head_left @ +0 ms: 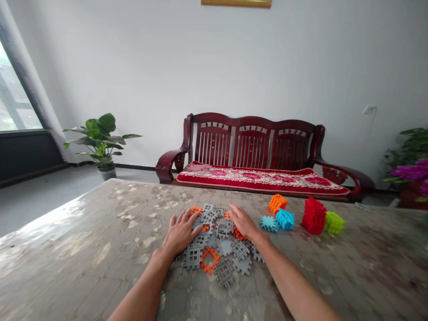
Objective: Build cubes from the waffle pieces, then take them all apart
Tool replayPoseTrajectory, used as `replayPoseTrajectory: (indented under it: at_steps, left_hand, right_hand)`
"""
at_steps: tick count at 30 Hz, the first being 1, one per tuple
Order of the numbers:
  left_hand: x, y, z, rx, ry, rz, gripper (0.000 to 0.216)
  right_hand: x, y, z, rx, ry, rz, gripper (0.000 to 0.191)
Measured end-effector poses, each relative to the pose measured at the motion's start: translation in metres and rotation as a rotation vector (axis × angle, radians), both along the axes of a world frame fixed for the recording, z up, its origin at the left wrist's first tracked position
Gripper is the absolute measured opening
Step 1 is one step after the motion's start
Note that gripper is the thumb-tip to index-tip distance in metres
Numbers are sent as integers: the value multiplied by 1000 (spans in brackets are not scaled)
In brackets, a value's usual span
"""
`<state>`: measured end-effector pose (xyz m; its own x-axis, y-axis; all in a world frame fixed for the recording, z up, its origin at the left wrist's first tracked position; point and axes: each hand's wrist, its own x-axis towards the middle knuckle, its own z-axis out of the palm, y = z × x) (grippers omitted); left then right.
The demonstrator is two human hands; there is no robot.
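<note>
Between my two hands lies a loose heap of flat interlocking building tiles with toothed edges, mostly grey. Some are grey window tiles [193,257], and one is an orange open-frame tile [210,261] near the front. My left hand [179,232] rests on the heap's left edge, fingers spread over grey and orange tiles. At the right edge, my right hand [243,221] lies with fingers stretched out, palm side toward the pile, beside a partly covered red-orange tile [238,232]. Neither hand grips a tile.
Right of the heap stand stacks of tiles: orange [277,203], blue [285,219], red [314,215] and green [334,222], with a light-blue tile [269,224] nearby. Beyond the patterned table [83,263] is a wooden bench [252,142]. A potted plant [103,138] stands at left.
</note>
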<state>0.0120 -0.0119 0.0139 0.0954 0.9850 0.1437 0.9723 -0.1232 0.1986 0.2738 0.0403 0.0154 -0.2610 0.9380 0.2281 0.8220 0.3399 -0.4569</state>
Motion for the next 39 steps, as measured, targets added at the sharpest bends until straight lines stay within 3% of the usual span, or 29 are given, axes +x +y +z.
replayPoseTrajectory:
  at_steps: [6, 11, 16, 20, 26, 30, 35, 39]
  left_hand:
    - [21, -5, 4, 2, -2, 131, 57]
    - [42, -11, 5, 40, -52, 247, 55]
    - [46, -12, 6, 89, -148, 316, 53]
    - [43, -12, 6, 100, -212, 314, 53]
    - [40, -8, 0, 72, -322, 247, 54]
    - [21, -2, 6, -3, -338, 139, 56]
    - [-20, -4, 22, -254, -329, -293, 102]
    - [-19, -10, 26, -363, -123, -298, 134]
  right_hand:
    - [17, -53, -6, 96, -22, -13, 62]
    - [13, -87, -7, 23, -110, 49, 74]
    - [2, -111, 8, 40, -149, 229, 89]
    - [-4, -125, 8, 32, -177, 365, 103]
    - [-8, -107, 8, 108, -146, 260, 74]
    - [1, -103, 10, 172, -141, 200, 81]
    - [19, -106, 2, 120, -182, 64, 94]
    - [21, -96, -7, 63, -174, 7, 84]
